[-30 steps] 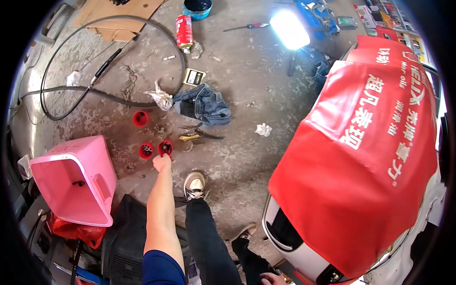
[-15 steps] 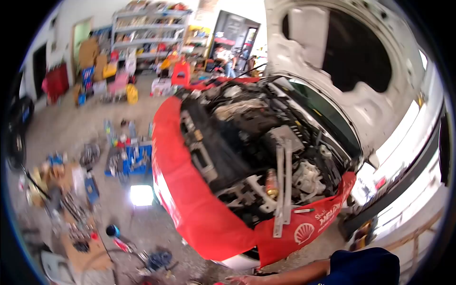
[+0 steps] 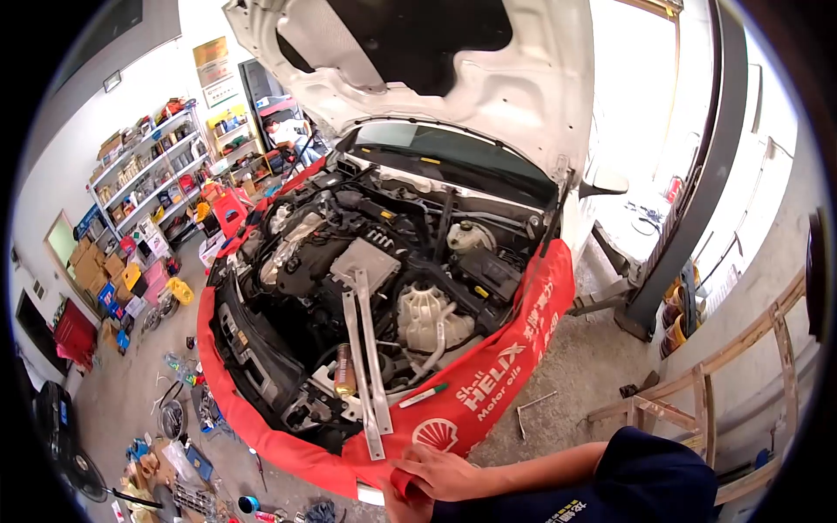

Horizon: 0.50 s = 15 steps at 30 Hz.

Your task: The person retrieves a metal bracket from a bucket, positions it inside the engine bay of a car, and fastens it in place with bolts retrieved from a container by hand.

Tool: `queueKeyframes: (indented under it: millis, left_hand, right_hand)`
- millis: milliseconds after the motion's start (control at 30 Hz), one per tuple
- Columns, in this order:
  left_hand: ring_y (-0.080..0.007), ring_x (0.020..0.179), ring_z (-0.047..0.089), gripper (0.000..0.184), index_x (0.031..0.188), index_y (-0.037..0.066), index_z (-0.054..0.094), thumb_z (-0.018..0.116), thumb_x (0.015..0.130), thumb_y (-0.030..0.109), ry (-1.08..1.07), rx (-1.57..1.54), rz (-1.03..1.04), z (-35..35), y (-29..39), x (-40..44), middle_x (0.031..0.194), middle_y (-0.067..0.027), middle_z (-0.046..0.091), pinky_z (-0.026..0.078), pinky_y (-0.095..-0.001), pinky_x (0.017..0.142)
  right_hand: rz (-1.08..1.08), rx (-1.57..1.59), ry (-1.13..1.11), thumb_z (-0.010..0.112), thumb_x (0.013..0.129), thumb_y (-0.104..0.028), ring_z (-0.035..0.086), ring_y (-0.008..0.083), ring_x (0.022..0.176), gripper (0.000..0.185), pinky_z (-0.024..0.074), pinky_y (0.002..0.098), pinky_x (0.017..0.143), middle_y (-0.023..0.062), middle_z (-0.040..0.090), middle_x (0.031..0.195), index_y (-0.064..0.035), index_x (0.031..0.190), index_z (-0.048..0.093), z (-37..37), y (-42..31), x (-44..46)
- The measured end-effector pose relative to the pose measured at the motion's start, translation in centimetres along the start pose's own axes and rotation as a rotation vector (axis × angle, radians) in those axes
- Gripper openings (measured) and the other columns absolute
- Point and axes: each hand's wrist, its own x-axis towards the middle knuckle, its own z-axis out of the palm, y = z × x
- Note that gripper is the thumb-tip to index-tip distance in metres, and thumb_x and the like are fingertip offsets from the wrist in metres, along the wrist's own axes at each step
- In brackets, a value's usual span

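Note:
My right hand (image 3: 438,472) reaches in from the lower right, past the dark blue sleeve, fingers closed on a small red rounded object (image 3: 404,485). My left hand (image 3: 406,508), partly cut off by the bottom edge, grips the same object from below; its exact kind is unclear. Both hands are just in front of the red fender cover (image 3: 493,397) on the white car. Beyond them, two long metal strips (image 3: 374,366) lie over the engine bay's front edge. A spray can (image 3: 344,370) stands beside them, and a green-and-white marker (image 3: 424,395) rests on the cover.
The raised hood (image 3: 532,96) hangs over the engine bay. To the right are a lift post (image 3: 697,174), a wooden frame (image 3: 702,401) and a T-shaped wrench (image 3: 527,411) on the floor. Tools and parts litter the left floor; a loaded shelf (image 3: 148,166) stands behind.
My view has swung right and levelled, so the car sits further left. My right hand has come further into view, and my left hand now shows beside it at the red object.

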Motion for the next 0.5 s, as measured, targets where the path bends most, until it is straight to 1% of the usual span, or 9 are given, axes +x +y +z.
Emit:
queueKeyframes:
  millis: [33, 67, 100, 133, 200, 267, 300, 367, 500]
  left_hand:
    - [-0.0262, 0.102, 0.058, 0.044, 0.120, 0.009, 0.058, 0.056, 0.091, 0.042, 0.054, 0.023, -0.039, 0.5, -0.4, 1.0, 0.119, -0.0102, 0.058, 0.051, -0.0386, 0.087]
    - [-0.0268, 0.106, 0.056, 0.049, 0.123, 0.008, 0.056, 0.056, 0.090, 0.044, 0.105, 0.050, -0.076, 1.5, -0.6, 1.8, 0.123, -0.0127, 0.054, 0.051, -0.0379, 0.090]
    - [-0.0227, 0.101, 0.063, 0.053, 0.114, 0.008, 0.062, 0.047, 0.092, 0.053, 0.059, 0.012, -0.082, 8.2, -0.6, -0.2, 0.107, -0.0069, 0.066, 0.050, -0.0377, 0.086]
    - [-0.0227, 0.101, 0.063, 0.053, 0.114, 0.008, 0.062, 0.047, 0.092, 0.053, 0.061, 0.024, -0.087, 8.2, -0.6, 0.4, 0.107, -0.0069, 0.066, 0.050, -0.0377, 0.086]
    - [-0.0212, 0.115, 0.055, 0.067, 0.130, 0.012, 0.049, 0.036, 0.091, 0.066, -0.118, 0.189, -0.145, 7.5, -0.4, 2.2, 0.127, -0.0037, 0.055, 0.046, -0.0355, 0.095]
    - [-0.0215, 0.112, 0.057, 0.064, 0.128, 0.012, 0.051, 0.038, 0.092, 0.063, -0.124, 0.229, -0.192, 8.7, -0.1, 2.8, 0.123, -0.0047, 0.058, 0.048, -0.0363, 0.092]
    - [-0.0216, 0.112, 0.057, 0.064, 0.127, 0.011, 0.051, 0.038, 0.092, 0.063, -0.149, 0.224, -0.212, 8.8, 0.2, 3.5, 0.123, -0.0049, 0.059, 0.048, -0.0364, 0.092]
    - [-0.0210, 0.108, 0.059, 0.056, 0.117, 0.019, 0.057, 0.040, 0.091, 0.065, -0.154, 0.234, -0.239, 9.2, 0.2, 4.9, 0.117, -0.0049, 0.062, 0.050, -0.0375, 0.090]
    - [-0.0200, 0.105, 0.061, 0.055, 0.118, 0.019, 0.056, 0.042, 0.090, 0.064, -0.095, 0.244, -0.352, 10.1, -0.4, 6.4, 0.115, -0.0041, 0.062, 0.051, -0.0358, 0.085]
  right_hand:
    - [-0.136, -0.252, 0.153, 0.060, 0.080, -0.012, 0.049, 0.0368, 0.117, 0.050, 0.0430, 0.0451, 0.094, 0.0186, 0.041, 0.134, -0.0114, 0.128, 0.049, -1.7, -0.3, 0.0]
    - [-0.130, -0.241, 0.159, 0.060, 0.080, -0.012, 0.049, 0.0368, 0.117, 0.050, 0.0430, 0.0451, 0.094, 0.0186, 0.041, 0.134, -0.0114, 0.128, 0.049, -2.6, -0.2, -0.3]
    - [-0.115, -0.252, 0.247, 0.061, 0.079, -0.013, 0.046, 0.0372, 0.120, 0.053, 0.0402, 0.0466, 0.097, 0.0186, 0.040, 0.135, -0.0113, 0.130, 0.048, -3.4, 0.2, -0.4]
    - [-0.097, -0.263, 0.335, 0.063, 0.078, -0.014, 0.043, 0.0376, 0.123, 0.055, 0.0374, 0.0482, 0.100, 0.0186, 0.039, 0.136, -0.0112, 0.131, 0.048, -4.1, 0.3, -0.5]
    - [-0.116, -0.217, 0.392, 0.064, 0.077, -0.016, 0.042, 0.0353, 0.125, 0.044, 0.0375, 0.0469, 0.101, 0.0174, 0.041, 0.135, -0.0106, 0.119, 0.056, -5.0, 0.9, -0.8]
    - [-0.311, -0.349, 0.353, 0.064, 0.076, -0.017, 0.040, 0.0340, 0.128, 0.028, 0.0366, 0.0454, 0.102, 0.0162, 0.044, 0.134, -0.0107, 0.103, 0.062, -6.5, 1.2, -1.3]
    - [-0.244, -0.451, 0.314, 0.060, 0.078, -0.020, 0.038, 0.0329, 0.131, 0.017, 0.0348, 0.0449, 0.104, 0.0153, 0.045, 0.135, -0.0110, 0.092, 0.064, -6.8, 1.0, -1.0]
    - [-0.162, -0.548, 0.308, 0.058, 0.080, -0.022, 0.036, 0.0325, 0.132, 0.018, 0.0339, 0.0453, 0.104, 0.0152, 0.044, 0.138, -0.0107, 0.092, 0.065, -7.1, 1.3, -0.9]
    - [0.001, -0.769, 0.151, 0.055, 0.081, -0.024, 0.034, 0.0317, 0.134, 0.020, 0.0316, 0.0468, 0.105, 0.0145, 0.044, 0.140, -0.0105, 0.092, 0.066, -7.2, 1.8, -0.1]
